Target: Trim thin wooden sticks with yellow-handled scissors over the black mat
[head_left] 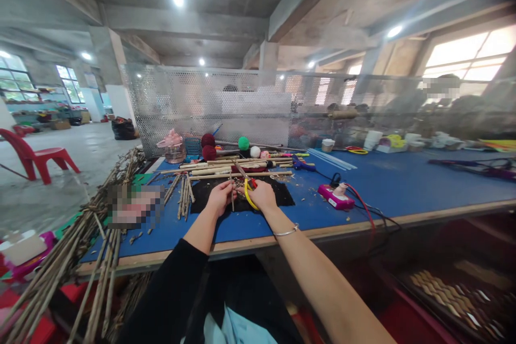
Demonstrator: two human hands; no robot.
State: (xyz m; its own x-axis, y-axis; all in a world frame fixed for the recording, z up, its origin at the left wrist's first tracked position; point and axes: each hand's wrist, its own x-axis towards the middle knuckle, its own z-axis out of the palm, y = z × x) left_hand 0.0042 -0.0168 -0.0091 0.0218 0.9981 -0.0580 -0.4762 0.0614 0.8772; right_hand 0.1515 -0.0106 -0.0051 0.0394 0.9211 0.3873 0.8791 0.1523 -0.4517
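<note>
A thin pale stick [232,198] stands nearly upright in your left hand [220,197]; yellow-handled cutters [247,194], gripped in your right hand [264,196], angle up-left just beside it.

Shears [247,193] in the right hand [263,196] are showing yellow handles (a touch of red by the blades); the left hand [220,198] is pinching a tan stick [232,202]. A black cloth [282,198] is lying beneath both on the blue tabletop [403,183]. Right of the right hand a magenta box [334,197] is sitting.
</note>
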